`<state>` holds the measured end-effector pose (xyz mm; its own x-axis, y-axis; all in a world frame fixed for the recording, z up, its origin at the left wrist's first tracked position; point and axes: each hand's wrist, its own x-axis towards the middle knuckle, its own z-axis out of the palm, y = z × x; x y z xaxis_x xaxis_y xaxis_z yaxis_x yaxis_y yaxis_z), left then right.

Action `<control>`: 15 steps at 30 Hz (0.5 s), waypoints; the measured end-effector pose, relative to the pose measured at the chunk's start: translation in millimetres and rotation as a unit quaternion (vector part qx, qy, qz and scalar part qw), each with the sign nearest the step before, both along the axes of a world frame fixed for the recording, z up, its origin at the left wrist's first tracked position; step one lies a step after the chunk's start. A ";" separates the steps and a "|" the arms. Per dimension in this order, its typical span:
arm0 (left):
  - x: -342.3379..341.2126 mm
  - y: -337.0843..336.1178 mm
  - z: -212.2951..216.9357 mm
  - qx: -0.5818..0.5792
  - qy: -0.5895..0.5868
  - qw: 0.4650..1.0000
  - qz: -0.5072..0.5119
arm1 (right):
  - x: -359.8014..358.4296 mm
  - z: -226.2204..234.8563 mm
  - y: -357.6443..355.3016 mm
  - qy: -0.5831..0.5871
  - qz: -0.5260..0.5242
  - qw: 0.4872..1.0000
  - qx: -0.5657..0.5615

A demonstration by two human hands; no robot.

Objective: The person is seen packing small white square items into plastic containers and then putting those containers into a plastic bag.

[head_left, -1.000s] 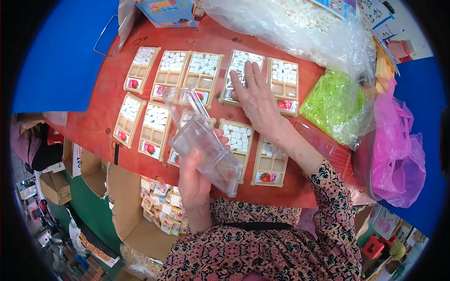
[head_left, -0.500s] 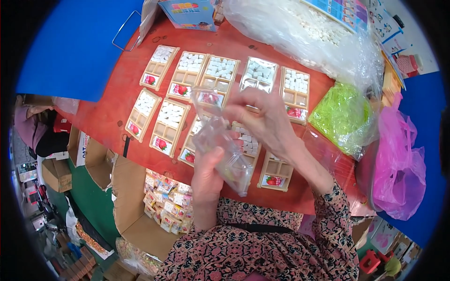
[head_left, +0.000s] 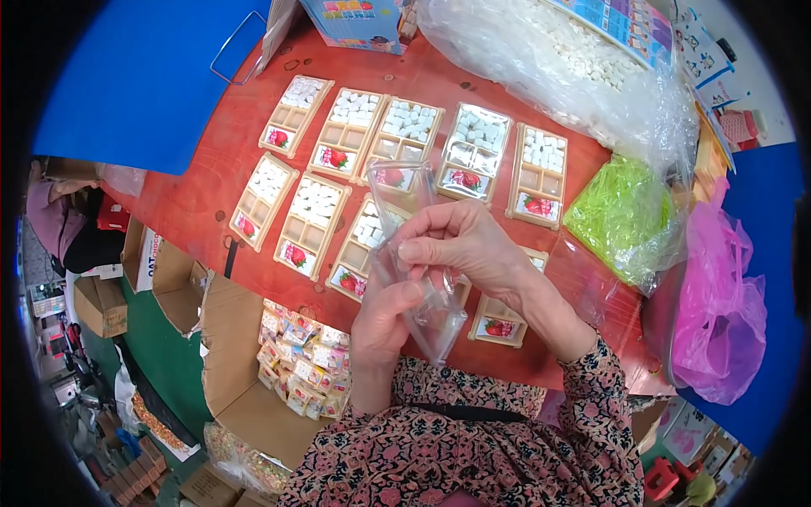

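Between my two hands, over the near side of the red table, are clear plastic covers (head_left: 438,328), long and thin, perhaps several nested together. My left hand (head_left: 382,319) grips them from the left with its thumb on top. The fingers of my right hand (head_left: 477,258) pinch them at the middle, partly hiding them. Behind lies a tan compartment tray (head_left: 405,127) of white pieces, seen partly through the plastic. To the right of it, a tray with a clear cover on it (head_left: 477,139) shines. Another tray (head_left: 498,325) shows partly below my right wrist.
More filled trays (head_left: 312,203) stand in rows on the red table (head_left: 215,182). A large clear bag of white pieces (head_left: 583,68), a bright green bag (head_left: 625,215) and a pink bag (head_left: 718,296) lie right. An open carton (head_left: 241,346) holds small packets at lower left.
My right hand has come down toward my left and now pinches the plastic covers at their middle. The view has shifted slightly.
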<state>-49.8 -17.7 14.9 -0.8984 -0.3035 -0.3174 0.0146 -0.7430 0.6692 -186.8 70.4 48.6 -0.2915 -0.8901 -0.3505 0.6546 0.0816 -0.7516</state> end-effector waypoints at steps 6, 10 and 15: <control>-3.9 1.1 2.6 0.023 0.029 0.999 0.001 | 0.7 -7.6 -1.1 -0.002 0.004 1.000 -0.011; 3.6 -0.7 -16.0 0.046 0.019 0.998 0.041 | 6.7 -11.4 -5.9 0.060 0.016 0.998 -0.016; 5.6 -8.7 3.6 0.036 0.011 0.995 0.091 | -3.1 13.2 -11.3 0.160 -0.012 0.987 -0.007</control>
<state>-44.2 -26.4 18.5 -0.8378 -0.4388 -0.3247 0.1670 -0.7723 0.6128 -189.9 59.1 61.8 -0.4070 -0.8852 -0.2253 0.3849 0.0574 -0.9212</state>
